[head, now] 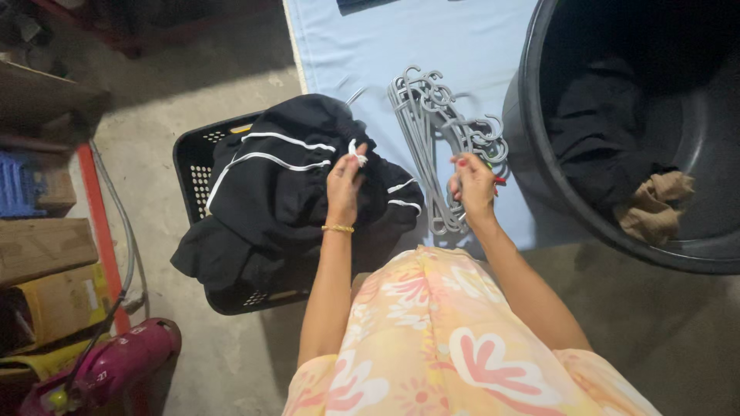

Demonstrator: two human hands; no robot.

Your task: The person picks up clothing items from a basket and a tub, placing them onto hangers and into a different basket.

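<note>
My left hand (344, 185), with a gold bangle on the wrist, pinches a white drawstring on a black garment with white stripes (285, 185) that lies heaped over a black laundry basket (194, 166). My right hand (472, 185) is closed around a grey plastic hanger from a pile of grey hangers (439, 127) spread on a light blue sheet (362, 46). Both hands are over my lap, which is covered in orange floral fabric.
A large black tub (539, 154) at the right holds dark clothes (597, 135) and a tan cloth (655, 204). Cardboard boxes (42, 246), a blue crate (19, 185), an orange bar and a pink appliance (116, 370) line the left on the concrete floor.
</note>
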